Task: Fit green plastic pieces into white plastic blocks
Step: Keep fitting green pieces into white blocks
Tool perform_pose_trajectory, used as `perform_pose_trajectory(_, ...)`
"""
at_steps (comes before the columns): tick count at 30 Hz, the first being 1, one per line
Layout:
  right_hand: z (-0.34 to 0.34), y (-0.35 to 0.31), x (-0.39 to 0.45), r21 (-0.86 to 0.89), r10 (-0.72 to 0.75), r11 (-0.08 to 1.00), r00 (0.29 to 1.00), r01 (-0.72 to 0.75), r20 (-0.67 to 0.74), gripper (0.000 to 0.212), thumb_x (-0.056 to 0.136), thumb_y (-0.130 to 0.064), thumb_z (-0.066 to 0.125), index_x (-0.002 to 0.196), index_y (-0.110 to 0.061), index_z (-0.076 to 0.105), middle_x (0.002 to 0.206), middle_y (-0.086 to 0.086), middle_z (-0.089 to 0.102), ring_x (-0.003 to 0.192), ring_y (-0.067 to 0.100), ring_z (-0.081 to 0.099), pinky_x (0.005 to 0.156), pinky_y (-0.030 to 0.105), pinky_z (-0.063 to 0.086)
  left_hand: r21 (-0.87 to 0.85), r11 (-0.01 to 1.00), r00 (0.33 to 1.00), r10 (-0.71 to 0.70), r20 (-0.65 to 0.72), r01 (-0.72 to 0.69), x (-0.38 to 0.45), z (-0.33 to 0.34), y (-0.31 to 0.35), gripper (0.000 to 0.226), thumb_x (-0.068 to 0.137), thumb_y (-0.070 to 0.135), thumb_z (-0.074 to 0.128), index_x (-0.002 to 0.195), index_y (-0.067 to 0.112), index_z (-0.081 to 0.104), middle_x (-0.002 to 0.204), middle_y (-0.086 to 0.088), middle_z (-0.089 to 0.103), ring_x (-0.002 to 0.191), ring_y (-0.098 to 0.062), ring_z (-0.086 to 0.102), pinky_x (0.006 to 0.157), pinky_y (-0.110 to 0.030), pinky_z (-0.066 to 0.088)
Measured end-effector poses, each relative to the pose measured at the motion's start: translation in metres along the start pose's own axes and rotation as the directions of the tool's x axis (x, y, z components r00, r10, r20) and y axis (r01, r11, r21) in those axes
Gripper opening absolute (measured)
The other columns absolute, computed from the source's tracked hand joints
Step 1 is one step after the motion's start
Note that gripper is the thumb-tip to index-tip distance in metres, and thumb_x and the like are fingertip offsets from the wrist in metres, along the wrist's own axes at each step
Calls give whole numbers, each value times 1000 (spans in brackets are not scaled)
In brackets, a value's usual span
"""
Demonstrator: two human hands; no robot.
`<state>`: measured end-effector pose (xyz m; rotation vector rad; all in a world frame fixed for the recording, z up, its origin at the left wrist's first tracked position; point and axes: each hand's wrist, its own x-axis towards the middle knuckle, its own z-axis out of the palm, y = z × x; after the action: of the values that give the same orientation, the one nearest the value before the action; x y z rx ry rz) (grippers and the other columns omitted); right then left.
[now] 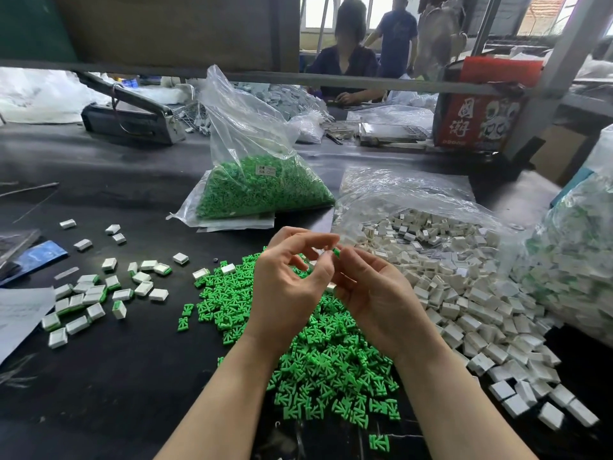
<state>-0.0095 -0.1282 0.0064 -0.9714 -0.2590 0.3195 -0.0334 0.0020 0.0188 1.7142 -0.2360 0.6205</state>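
My left hand (285, 287) and my right hand (374, 293) meet above a heap of loose green pieces (318, 356) on the black table (116, 376). Between the fingertips sits a white block (323, 253), pinched by my left hand, with a green piece (336, 252) at its right end pinched by my right hand. Another small white block (331, 287) shows under my right palm. A big pile of white blocks (464, 293) spills from a clear bag at the right. Fitted white-and-green blocks (89, 293) lie scattered at the left.
A clear bag of green pieces (262, 190) stands behind the hands. More bagged parts (574, 260) rise at the far right. A sheet of paper (20, 313) and a blue packet (39, 257) lie at the left edge. A person (345, 61) sits across the table beside a red box (477, 117).
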Motion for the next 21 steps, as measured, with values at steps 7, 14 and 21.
perform_pose_trajectory(7, -1, -1, 0, -185, -98, 979, 994, 86, -55, 42, 67, -36, 81, 103, -16, 78, 87, 2, 73, 75, 13, 55, 60, 18, 45, -45, 999, 999, -14, -38, 12, 0, -1, 0, 22, 81, 14, 67, 100, 24, 73, 95, 3, 72, 85, -10, 68, 73, -16, 49)
perform_pose_trajectory(14, -1, -2, -3, -272, -138, 955, 988, 116, -65, 40, 64, -38, 81, 97, -17, 79, 81, 1, 73, 65, 6, 56, 56, 18, 44, -36, 999, 994, -20, -110, 16, -2, 2, 0, 24, 76, 13, 70, 93, 29, 73, 89, 3, 74, 82, -13, 71, 74, -25, 57)
perform_pose_trajectory(21, 0, 0, -2, -335, -160, 932, 986, 136, -46, 40, 67, -41, 81, 98, -16, 79, 87, 5, 74, 71, 11, 56, 59, 21, 44, -24, 1000, 992, 7, -128, -11, -1, 2, 0, 28, 74, 11, 68, 96, 27, 72, 90, 5, 70, 81, -15, 69, 71, -25, 56)
